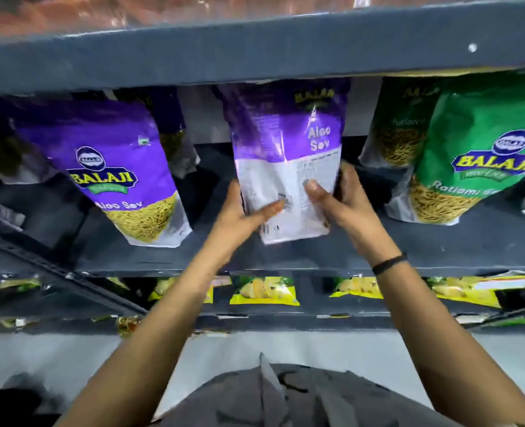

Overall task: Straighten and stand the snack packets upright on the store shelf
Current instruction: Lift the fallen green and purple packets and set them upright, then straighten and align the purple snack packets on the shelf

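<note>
A purple and white Aloo Sev packet (pixel 289 155) stands upright in the middle of the dark shelf (pixel 440 251), its back side facing me. My left hand (pixel 242 214) grips its lower left edge, thumb across the white part. My right hand (pixel 341 198) holds its lower right edge, thumb on the front and fingers behind. A second purple Aloo Sev packet (pixel 122 171) stands to the left, front facing out and leaning slightly. A green Ratlami Sev packet (pixel 483 155) stands to the right, with another green packet (pixel 400 124) behind it.
The shelf above (pixel 255 53) overhangs close over the packet tops. More packets sit behind the left purple one. Yellow packets (pixel 264 291) line the shelf below. A diagonal metal brace (pixel 54 266) crosses the lower left. Light floor lies beneath.
</note>
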`<state>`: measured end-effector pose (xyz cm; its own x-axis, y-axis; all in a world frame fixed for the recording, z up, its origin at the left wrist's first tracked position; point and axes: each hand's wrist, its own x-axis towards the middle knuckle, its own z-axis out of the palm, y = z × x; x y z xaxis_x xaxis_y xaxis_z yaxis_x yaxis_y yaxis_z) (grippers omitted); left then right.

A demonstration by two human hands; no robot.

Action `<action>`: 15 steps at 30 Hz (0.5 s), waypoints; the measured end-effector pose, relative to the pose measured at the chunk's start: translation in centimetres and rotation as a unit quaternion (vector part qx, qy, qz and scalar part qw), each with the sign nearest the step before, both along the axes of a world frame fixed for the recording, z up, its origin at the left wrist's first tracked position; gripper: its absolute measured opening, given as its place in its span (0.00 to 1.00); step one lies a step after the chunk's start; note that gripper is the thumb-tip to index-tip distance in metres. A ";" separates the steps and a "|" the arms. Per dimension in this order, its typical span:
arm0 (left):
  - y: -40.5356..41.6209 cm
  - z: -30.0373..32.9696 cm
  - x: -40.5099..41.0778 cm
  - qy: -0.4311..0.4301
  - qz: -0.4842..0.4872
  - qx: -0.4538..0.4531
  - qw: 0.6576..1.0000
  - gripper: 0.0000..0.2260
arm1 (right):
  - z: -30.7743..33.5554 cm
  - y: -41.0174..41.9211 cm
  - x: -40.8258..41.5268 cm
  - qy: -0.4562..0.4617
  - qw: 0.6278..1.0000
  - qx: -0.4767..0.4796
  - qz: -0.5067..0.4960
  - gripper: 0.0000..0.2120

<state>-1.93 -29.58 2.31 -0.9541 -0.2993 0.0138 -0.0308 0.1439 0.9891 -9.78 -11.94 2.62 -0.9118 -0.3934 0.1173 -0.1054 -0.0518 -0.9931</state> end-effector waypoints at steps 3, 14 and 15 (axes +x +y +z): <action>-2.8 -2.1 -1.7 -0.018 -0.035 -0.062 0.997 0.35 | -2.0 -1.5 0.8 0.030 0.998 0.038 -0.026 0.28; -3.9 -8.0 -1.5 -0.041 0.108 0.064 0.991 0.29 | -5.0 -3.1 7.6 -0.141 0.944 -0.027 -0.298 0.31; -3.9 -7.4 -2.3 -0.048 0.130 0.117 0.983 0.30 | -4.7 -3.8 8.7 -0.165 0.943 -0.049 -0.286 0.28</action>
<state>-4.26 -33.47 -5.06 -0.8383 -0.5175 -0.1715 -0.1319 -0.1128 0.9848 -1.03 -15.70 -2.04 -0.9649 0.1715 -0.1990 0.1692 -0.1737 -0.9702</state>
